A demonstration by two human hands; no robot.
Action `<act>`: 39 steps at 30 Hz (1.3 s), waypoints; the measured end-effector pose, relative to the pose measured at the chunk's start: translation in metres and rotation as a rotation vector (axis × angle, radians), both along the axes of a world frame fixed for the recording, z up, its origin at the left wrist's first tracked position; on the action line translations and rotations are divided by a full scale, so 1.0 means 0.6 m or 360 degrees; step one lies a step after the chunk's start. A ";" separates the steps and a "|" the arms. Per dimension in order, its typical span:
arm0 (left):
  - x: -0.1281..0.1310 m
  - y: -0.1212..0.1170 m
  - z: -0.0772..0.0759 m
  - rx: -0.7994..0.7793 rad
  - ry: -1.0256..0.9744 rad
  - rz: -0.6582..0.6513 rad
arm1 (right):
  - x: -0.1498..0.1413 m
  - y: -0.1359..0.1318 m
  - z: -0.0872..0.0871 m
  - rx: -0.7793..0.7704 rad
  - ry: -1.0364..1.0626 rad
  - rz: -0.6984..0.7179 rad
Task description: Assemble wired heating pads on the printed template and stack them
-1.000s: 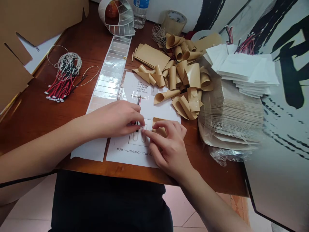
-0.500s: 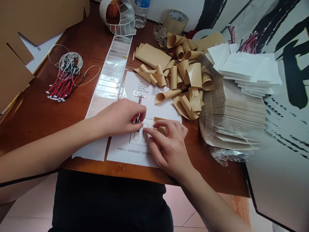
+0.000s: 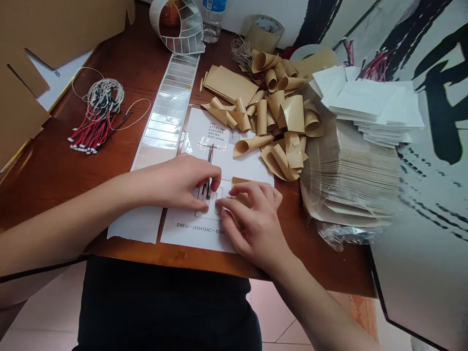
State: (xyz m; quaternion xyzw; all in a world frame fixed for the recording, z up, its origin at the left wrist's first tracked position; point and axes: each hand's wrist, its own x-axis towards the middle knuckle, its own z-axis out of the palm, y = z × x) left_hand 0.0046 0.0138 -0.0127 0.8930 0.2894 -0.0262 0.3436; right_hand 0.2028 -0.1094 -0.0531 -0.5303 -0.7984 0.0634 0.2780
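Observation:
My left hand [image 3: 183,181] lies on a white printed sheet [image 3: 204,229] near the table's front edge, fingers curled, thumb pressing beside a thin red-and-black wire [image 3: 209,161] that runs up the sheet. My right hand [image 3: 252,219] is closed beside it, fingertips pressing a small flat piece at the wire's lower end, with a curled tan backing paper [image 3: 239,182] tucked under its fingers. A strip of clear tape [image 3: 212,143] holds the wire higher up.
A pile of curled tan backing papers [image 3: 278,122] lies beyond the sheet. A strip of silver labels [image 3: 164,117] runs to a roll [image 3: 179,27] at the back. A bundle of red wires [image 3: 95,122] lies left. Stacked white pads [image 3: 369,105] and bagged sheets [image 3: 347,180] stand right.
My left thumb has slid down toward the front along the piece on the sheet. My right fingertips have drawn in slightly and press lower on it.

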 end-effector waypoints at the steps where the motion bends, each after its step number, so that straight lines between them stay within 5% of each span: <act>1: 0.001 -0.001 0.001 -0.0003 0.0020 -0.0001 | 0.000 0.000 0.000 0.0001 0.0001 -0.0002; 30: -0.005 -0.007 0.012 -0.0081 0.0201 0.0032 | -0.002 0.002 -0.004 -0.0135 -0.0177 -0.0022; 39: -0.010 0.002 0.004 -0.0202 -0.0094 0.0162 | -0.003 0.004 -0.009 -0.0176 -0.0352 -0.0081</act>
